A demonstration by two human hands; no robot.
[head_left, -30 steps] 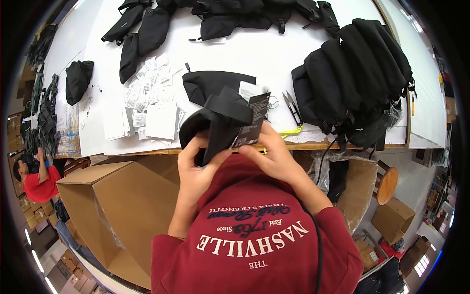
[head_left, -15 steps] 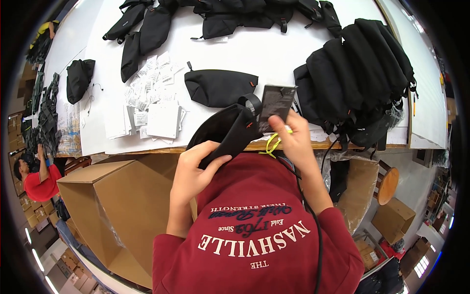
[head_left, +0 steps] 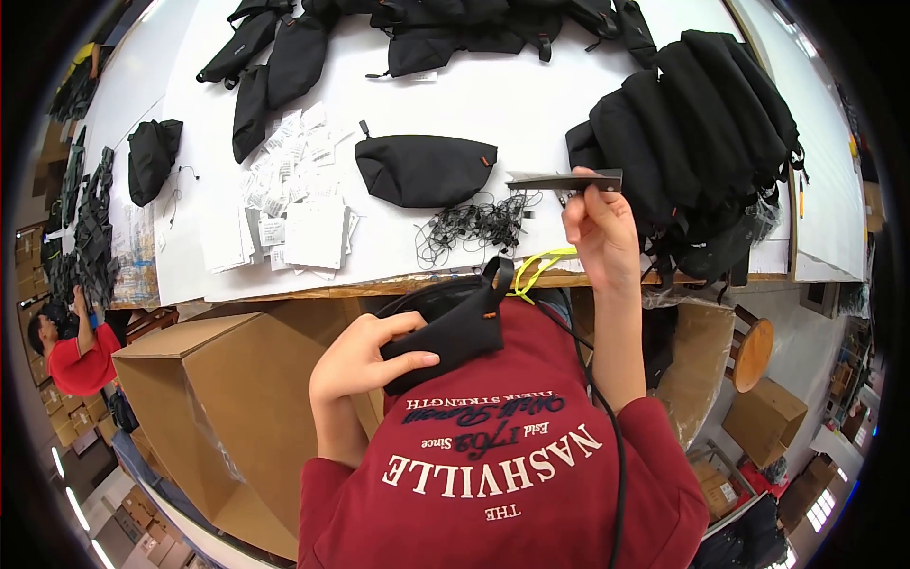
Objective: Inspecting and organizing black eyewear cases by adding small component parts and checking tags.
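My left hand (head_left: 365, 358) grips a black fabric pouch (head_left: 466, 339) by its near side, in front of my chest. The pouch mouth gapes, and a loop and a small orange tab show at its right end. Raised over the table's front edge, my right hand (head_left: 609, 232) pinches a thin dark card (head_left: 561, 181), seen nearly edge-on. Between the hands and a second black pouch (head_left: 427, 171) on the table lies a tangle of thin black strings (head_left: 479, 225). A yellow-green cord (head_left: 542, 267) runs beside the held pouch.
A row of stuffed black bags (head_left: 701, 123) stands on the right of the white table (head_left: 512, 104). Left lie loose white tags (head_left: 294, 156) and a card stack (head_left: 318, 230). More black pouches (head_left: 455, 43) line the back. An open cardboard box (head_left: 246, 408) sits below; a person in red (head_left: 83, 356) works far left.
My left hand has drawn the pouch down toward my chest, uncovering the black strings. My right hand has moved right and up, away from the pouch, turning the dark card edge-on.
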